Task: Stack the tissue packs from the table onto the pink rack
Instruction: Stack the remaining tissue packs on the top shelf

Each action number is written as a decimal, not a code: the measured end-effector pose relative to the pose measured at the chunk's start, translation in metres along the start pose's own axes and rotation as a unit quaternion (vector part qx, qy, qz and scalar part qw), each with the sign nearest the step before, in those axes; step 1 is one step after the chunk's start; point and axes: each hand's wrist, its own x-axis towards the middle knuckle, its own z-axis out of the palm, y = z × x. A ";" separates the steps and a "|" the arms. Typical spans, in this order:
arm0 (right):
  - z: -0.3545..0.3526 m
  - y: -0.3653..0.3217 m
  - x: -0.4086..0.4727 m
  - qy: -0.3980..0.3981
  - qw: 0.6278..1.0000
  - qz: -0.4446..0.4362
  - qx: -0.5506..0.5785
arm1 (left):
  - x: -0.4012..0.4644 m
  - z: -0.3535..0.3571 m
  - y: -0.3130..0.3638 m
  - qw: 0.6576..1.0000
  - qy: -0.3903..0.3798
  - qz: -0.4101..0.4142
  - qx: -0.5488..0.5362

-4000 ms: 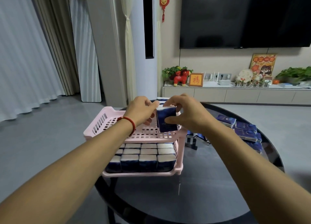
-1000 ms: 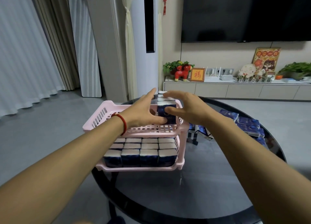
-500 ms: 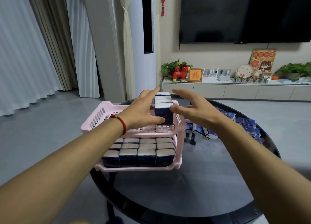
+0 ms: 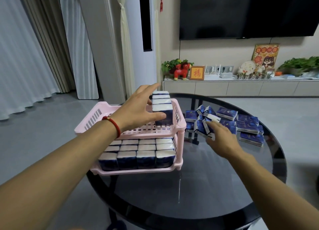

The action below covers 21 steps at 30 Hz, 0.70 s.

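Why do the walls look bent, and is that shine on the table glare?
Head view: the wide-angle lens bows the curtains and the forearms at the edges. The dark glass table mirrors the pink rack leg as a pale streak. The right hand is slightly motion-blurred; the left hand is sharper.

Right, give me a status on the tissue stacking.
Done: the pink rack's lower shelf is full of packs. In hand: the left hand steadies a row of four on the upper shelf; the right hand reaches the loose pile. Left: that pile and most of the upper shelf.
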 end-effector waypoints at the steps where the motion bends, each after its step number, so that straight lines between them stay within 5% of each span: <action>1: 0.007 0.002 -0.001 -0.006 0.999 -0.002 -0.044 | 0.000 0.001 -0.001 1.000 0.016 0.004 0.003; 7: 0.024 0.006 0.000 0.111 0.990 -0.035 -0.078 | -0.001 0.003 -0.001 0.998 0.066 0.010 -0.009; 13: 0.013 0.010 -0.014 0.096 0.991 -0.003 0.098 | -0.007 0.011 0.003 0.995 0.091 0.015 -0.031; 21: 0.012 0.010 -0.020 0.069 0.995 -0.001 0.070 | -0.013 0.032 0.008 0.979 0.179 -0.042 -0.087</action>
